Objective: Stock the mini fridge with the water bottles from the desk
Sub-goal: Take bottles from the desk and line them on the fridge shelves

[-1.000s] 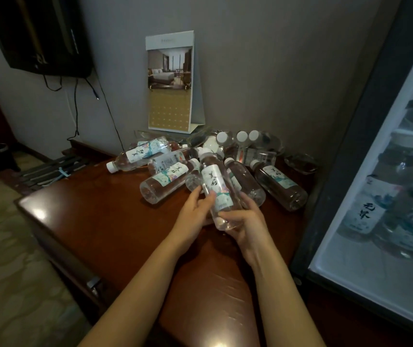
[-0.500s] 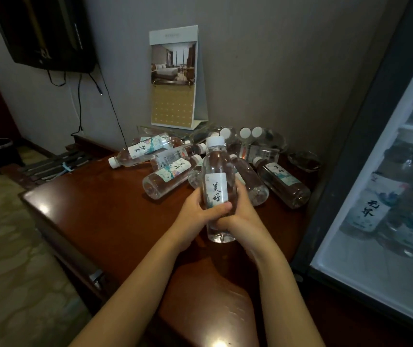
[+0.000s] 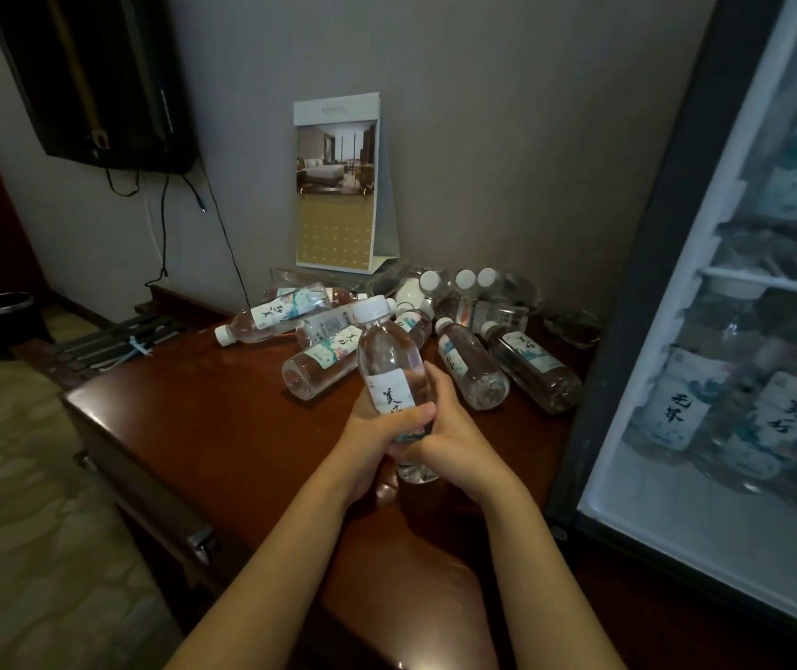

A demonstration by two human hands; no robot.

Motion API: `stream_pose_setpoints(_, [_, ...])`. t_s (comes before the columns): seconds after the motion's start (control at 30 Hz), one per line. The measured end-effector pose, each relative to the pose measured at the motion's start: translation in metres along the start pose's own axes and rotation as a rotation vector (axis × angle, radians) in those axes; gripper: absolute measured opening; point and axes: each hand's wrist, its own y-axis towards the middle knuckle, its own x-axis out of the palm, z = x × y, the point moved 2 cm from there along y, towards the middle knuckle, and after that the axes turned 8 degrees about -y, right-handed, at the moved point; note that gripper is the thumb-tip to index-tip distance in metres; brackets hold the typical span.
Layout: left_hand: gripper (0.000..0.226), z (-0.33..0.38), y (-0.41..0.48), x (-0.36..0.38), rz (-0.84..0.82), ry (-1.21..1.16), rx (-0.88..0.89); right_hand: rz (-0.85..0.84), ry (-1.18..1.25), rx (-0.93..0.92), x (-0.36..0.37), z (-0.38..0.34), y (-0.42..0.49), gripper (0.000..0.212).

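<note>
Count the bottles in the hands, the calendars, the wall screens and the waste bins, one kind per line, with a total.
Water bottle, in the grip of left hand and right hand: 1
Desk calendar: 1
Wall screen: 1
Waste bin: 1
Total: 4

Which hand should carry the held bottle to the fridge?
Right, likely. Both the left hand and right hand grip the bottle, but the mini fridge stands on the right hand's side.

The clear bottle (image 3: 386, 353) has a white cap (image 3: 371, 309) and black-scripted white label (image 3: 390, 396); the surface (image 3: 222, 427) is reddish-brown, the twelve-o'clock wall (image 3: 507, 137) grey.
</note>
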Motion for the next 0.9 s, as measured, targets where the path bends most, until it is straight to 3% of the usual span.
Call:
stream_pose_setpoints(0.2, [0.067, 0.004, -0.023, 0.021, -0.032, 0.073, -0.053, 0.085, -0.049, -0.036, -0.005, 0.006, -0.030, 0.084])
stream_pose_setpoints(0.4, [0.052, 0.003, -0.065, 0.041, -0.103, 0.097, -0.075, 0.131, -0.128, -0.028, -0.006, 0.008, -0.081, 0.087])
stream_pose_setpoints(0.77, [0.077, 0.005, -0.134, 0.090, -0.205, 0.138, -0.092, 0.218, -0.184, -0.060, -0.017, 0.009, -0.171, 0.076])
stream_pose_setpoints(0.9, [0.070, -0.004, -0.149, 0.128, -0.302, 0.164, -0.114, 0.321, -0.183, -0.047, -0.041, 0.024, -0.205, 0.077])
